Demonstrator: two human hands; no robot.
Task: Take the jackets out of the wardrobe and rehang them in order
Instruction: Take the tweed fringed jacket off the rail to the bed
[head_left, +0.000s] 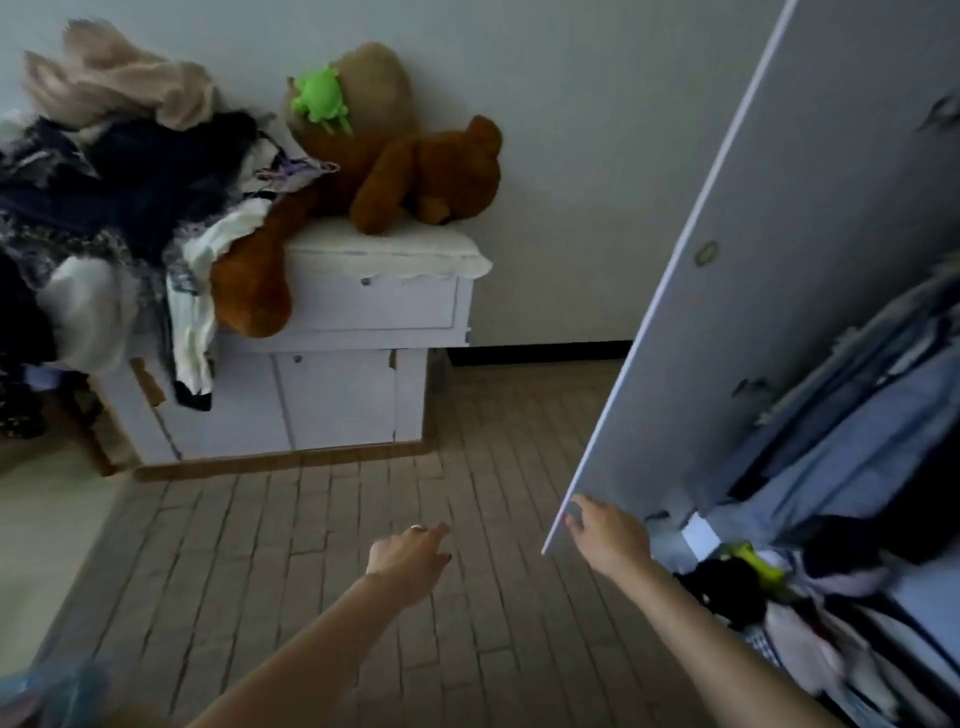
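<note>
I'm at the opening step: my right hand (605, 532) grips the wardrobe door (779, 291) at its near edge, my left hand (410, 556) hangs loosely curled and empty, and next I must reach the jackets (852, 431) hanging inside on the right.

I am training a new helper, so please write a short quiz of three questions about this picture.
1. True or false: the right hand is at the edge of the wardrobe door.
2. What does the left hand hold?
3. Where is the brown bear? A) floor B) white cabinet C) wardrobe

Key: 1 true; 2 nothing; 3 B
</note>
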